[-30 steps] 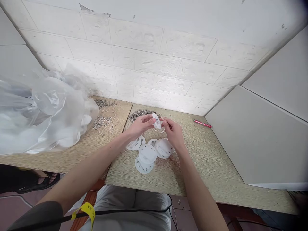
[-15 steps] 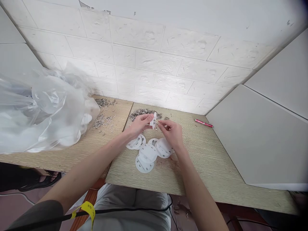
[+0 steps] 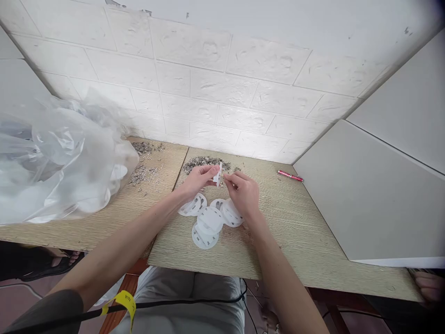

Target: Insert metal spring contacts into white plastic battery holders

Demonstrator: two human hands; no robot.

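Observation:
My left hand [image 3: 198, 178] pinches a white round plastic disc [image 3: 218, 174], held edge-on above the wooden table [image 3: 299, 232]. My right hand [image 3: 242, 191] is closed in a pinch right beside the disc's edge, its fingertips holding something too small to make out. Below the hands lie several more white discs [image 3: 208, 220], overlapping on the table. A pile of small metal parts [image 3: 205, 162] is just behind the hands.
A big clear plastic bag [image 3: 59, 157] with white discs inside fills the left table. More metal bits [image 3: 144, 171] are scattered beside it. A red pen [image 3: 290, 176] lies at the right near a grey panel [image 3: 375, 195]. Another person's foot [image 3: 429, 285] shows at the lower right.
The disc in my left hand has turned from face-on to edge-on. My right hand's fingertips have closed in against it. The view has shifted slightly.

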